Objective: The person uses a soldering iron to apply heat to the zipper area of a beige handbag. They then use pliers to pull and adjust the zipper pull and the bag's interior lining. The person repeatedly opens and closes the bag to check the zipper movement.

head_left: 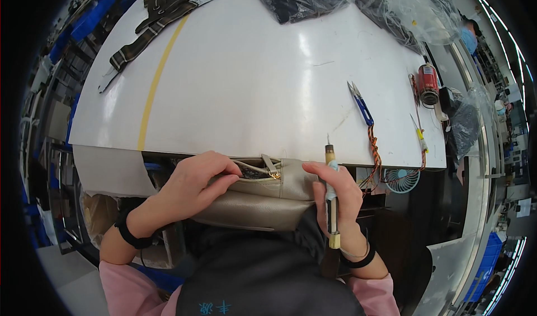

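A metallic beige leather bag (251,207) rests against my lap at the table's near edge, its zipped pocket partly open. The gold zipper pull (274,176) sits at the right end of the opening, and patterned lining shows inside. My left hand (196,181) grips the pocket's left end, thumb outside and fingers at the opening. In my right hand (342,195) stands an awl (331,204) with a taped handle, its thin metal tip pointing away from me. The right thumb and fingers are curled around it, next to the bag's right end.
Blue-handled thread snips (362,106) on a braided cord lie right of centre, with a yellow-handled pointed tool (421,139) beyond. A red can (428,85) and a small fan (400,180) are at the right. Plastic-wrapped goods (299,0) and dark straps (151,30) lie at the far side.
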{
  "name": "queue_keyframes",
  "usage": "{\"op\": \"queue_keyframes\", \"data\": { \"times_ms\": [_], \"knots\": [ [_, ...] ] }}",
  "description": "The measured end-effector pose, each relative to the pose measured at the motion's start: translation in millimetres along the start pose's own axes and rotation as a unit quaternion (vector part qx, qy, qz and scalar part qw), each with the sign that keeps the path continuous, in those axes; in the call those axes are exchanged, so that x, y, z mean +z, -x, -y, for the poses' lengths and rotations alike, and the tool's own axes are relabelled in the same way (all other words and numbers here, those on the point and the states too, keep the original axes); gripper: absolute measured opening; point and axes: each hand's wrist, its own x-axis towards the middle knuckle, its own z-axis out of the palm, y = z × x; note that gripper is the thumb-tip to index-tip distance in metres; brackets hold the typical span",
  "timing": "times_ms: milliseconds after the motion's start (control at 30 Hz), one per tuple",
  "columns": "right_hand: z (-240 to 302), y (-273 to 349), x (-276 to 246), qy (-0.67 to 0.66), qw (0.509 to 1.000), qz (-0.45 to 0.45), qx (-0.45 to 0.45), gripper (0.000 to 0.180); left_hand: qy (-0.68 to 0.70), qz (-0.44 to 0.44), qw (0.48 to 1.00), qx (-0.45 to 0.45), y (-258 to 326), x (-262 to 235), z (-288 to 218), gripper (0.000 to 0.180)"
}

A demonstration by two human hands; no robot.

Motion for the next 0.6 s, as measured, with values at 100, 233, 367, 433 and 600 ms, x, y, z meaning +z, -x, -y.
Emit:
{"op": "queue_keyframes", "data": {
  "times_ms": [100, 233, 367, 433, 600],
  "knots": [
    [2.6, 2.3, 10.6, 0.012, 0.997, 0.042, 0.065, 0.029, 0.103, 0.119, 0.983, -0.100, 2.7, -7.0, 2.3, 0.019],
    [-4.4, 10.4, 19.3, -0.019, 0.998, 0.017, 0.066, 0.030, 0.260, 0.320, 0.897, -0.162, -9.3, -13.8, -1.9, 0.037],
    [-15.8, 20.0, 20.5, -0.018, 0.998, 0.027, 0.062, 0.031, 0.370, 0.360, 0.831, -0.208, -9.0, 12.0, -1.7, 0.049],
    [-20.7, 26.8, 20.7, -0.029, 0.998, 0.025, 0.055, 0.030, 0.370, 0.381, 0.815, -0.232, -10.6, 23.0, -6.1, 0.050],
    [-19.7, 30.3, 24.1, -0.043, 0.998, 0.009, 0.048, 0.029, 0.390, 0.355, 0.794, -0.302, -9.3, 35.9, -5.4, 0.049]
  ]
}}
